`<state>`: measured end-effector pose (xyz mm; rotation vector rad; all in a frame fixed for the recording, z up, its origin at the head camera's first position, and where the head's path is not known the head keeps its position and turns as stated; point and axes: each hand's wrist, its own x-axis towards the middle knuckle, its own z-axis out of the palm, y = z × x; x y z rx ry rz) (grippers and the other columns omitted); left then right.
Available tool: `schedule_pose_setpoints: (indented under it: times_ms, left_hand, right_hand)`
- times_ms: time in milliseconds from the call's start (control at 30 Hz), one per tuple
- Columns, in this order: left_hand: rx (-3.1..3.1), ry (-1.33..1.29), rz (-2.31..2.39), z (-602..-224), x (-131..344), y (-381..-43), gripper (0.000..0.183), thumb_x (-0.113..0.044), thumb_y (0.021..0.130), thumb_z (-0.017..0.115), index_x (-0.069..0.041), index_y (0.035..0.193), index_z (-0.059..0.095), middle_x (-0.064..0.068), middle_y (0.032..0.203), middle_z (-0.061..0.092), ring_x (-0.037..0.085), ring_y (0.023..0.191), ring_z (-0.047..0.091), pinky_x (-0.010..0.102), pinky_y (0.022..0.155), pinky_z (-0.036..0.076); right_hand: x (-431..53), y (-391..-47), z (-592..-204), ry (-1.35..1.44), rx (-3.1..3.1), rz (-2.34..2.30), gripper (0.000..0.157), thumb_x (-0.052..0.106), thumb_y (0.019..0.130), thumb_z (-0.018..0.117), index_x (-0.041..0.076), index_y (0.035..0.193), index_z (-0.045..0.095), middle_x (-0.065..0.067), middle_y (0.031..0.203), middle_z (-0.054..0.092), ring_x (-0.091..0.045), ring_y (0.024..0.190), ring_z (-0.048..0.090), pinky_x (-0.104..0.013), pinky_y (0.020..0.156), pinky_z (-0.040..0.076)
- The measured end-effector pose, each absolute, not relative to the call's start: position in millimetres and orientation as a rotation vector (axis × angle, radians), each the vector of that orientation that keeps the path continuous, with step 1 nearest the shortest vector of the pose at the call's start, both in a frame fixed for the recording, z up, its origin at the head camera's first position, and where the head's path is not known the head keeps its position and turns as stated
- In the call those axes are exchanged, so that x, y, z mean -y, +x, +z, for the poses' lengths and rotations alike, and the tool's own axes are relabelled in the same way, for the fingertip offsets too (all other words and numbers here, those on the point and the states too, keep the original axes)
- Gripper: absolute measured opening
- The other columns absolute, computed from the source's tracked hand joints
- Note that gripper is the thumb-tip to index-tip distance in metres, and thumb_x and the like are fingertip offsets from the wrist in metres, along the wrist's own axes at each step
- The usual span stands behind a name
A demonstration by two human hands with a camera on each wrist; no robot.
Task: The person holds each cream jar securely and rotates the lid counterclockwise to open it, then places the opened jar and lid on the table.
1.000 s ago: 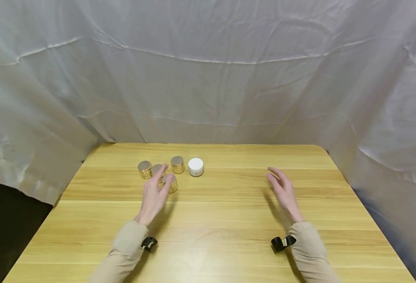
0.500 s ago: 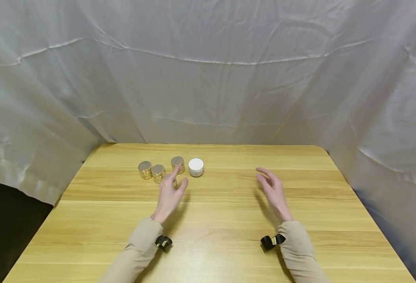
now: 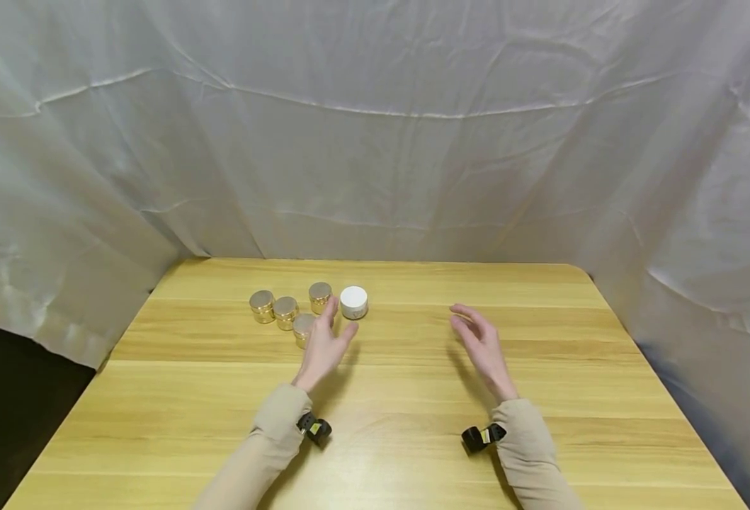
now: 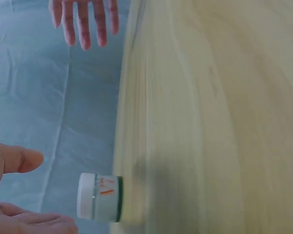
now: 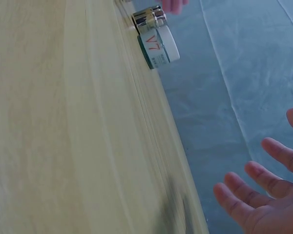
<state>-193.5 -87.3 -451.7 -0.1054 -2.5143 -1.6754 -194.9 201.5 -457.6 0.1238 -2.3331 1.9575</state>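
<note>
My left hand [image 3: 325, 348] hovers over the table in front of the jars, thumb spread from the fingers and nothing held. Just beyond its fingertips stands a white-lidded jar [image 3: 354, 303]; in the left wrist view this jar [image 4: 101, 197] shows an orange "V7" mark. Several gold jars with flat lids stand to its left: one gold jar [image 3: 320, 297] beside the white one, a nearer gold jar [image 3: 302, 329] partly hidden by the left hand, and others further left. My right hand [image 3: 480, 346] hovers at the right with fingers spread, touching nothing.
The wooden table [image 3: 387, 411] has rounded back corners. A pale grey curtain [image 3: 375, 170] hangs behind it and along both sides. Each wrist wears a small black camera [image 3: 475, 439].
The left hand has moved right, away from the gold jars and toward the white-lidded jar. My right hand has drifted left. The jars stand where they were.
</note>
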Motion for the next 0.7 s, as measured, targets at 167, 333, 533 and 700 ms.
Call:
schedule_pose_setpoints:
  times_ms: [167, 333, 533, 700]
  left_hand:
    - [2.484, -0.031, -1.879, -459.6, 83.8, -204.5, 0.082, -0.011, 0.095, 0.066, 0.01, 0.156, 0.015, 0.031, 0.162, 0.02, 0.043, 0.152, 0.025, 0.05, 0.128, 0.024]
    - [2.394, 0.041, -2.053, -466.1, 79.6, -213.6, 0.088, -0.006, 0.092, 0.069, 0.009, 0.157, 0.011, 0.03, 0.164, 0.017, 0.042, 0.154, 0.02, 0.05, 0.129, 0.019]
    - [2.344, 0.125, -2.123, -473.5, 76.7, -226.2, 0.089, -0.002, 0.089, 0.069, 0.01, 0.156, 0.012, 0.032, 0.163, 0.018, 0.043, 0.154, 0.019, 0.05, 0.13, 0.019]
    - [2.351, 0.175, -2.098, -472.0, 73.1, -233.6, 0.088, 0.004, 0.086, 0.069, 0.009, 0.156, 0.016, 0.03, 0.164, 0.019, 0.041, 0.154, 0.02, 0.048, 0.13, 0.021]
  right_hand:
    - [-200.6, -194.3, -458.2, 0.134, 2.345, 1.936, 0.04, 0.015, 0.104, 0.054, -0.004, 0.139, 0.053, -0.021, 0.151, 0.05, -0.004, 0.122, 0.057, -0.008, 0.095, 0.05]
    - [-200.6, -194.0, -458.1, 0.135, 2.345, 1.938, 0.041, 0.016, 0.104, 0.055, -0.005, 0.138, 0.053, -0.02, 0.15, 0.05, -0.01, 0.125, 0.057, -0.008, 0.095, 0.05]
    - [-200.9, -192.9, -458.0, 0.133, 2.349, 1.948, 0.041, 0.015, 0.103, 0.055, -0.005, 0.139, 0.052, -0.021, 0.15, 0.05, 0.005, 0.115, 0.057, -0.008, 0.096, 0.05]
    - [-200.7, -192.3, -458.0, 0.132, 2.363, 1.944, 0.042, 0.016, 0.104, 0.055, -0.005, 0.14, 0.052, -0.02, 0.151, 0.05, 0.0, 0.118, 0.057, -0.008, 0.096, 0.049]
